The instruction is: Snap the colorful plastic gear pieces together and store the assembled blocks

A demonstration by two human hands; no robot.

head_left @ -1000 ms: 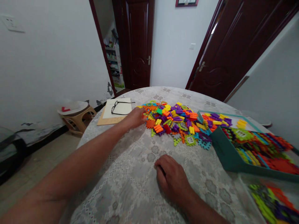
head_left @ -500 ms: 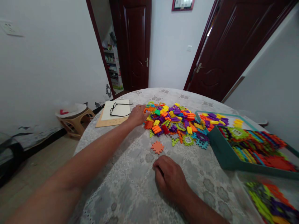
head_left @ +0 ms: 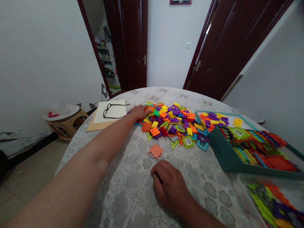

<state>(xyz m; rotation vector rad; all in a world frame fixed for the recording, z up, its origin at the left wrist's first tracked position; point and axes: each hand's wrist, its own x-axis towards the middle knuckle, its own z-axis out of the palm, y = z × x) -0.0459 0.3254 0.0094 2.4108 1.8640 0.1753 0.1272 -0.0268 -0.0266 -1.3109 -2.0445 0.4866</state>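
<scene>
My left hand [head_left: 139,112] reaches over the left edge of a heap of colourful plastic building pieces [head_left: 174,122]. Its fingers are stretched out and touch or hover just over an orange piece [head_left: 149,109]; their undersides are hidden. Close to the front of the heap, a lone salmon-orange square with notched edges [head_left: 156,151] lies flat on the tablecloth. My right hand [head_left: 169,183] rests on the cloth just in front of that square, fingers curled into a loose fist with nothing visible in them.
Black glasses [head_left: 106,110] lie on a white paper pad [head_left: 97,117] over a wooden board at left. At right stand a dark green box [head_left: 222,152] full of pieces, its light tray [head_left: 251,125] with more pieces, and a clear container [head_left: 249,202] nearest me.
The view has shifted slightly, so most things sit a little further left. My left hand has moved slightly over the heap's left edge; my right hand stays resting on the cloth.
</scene>
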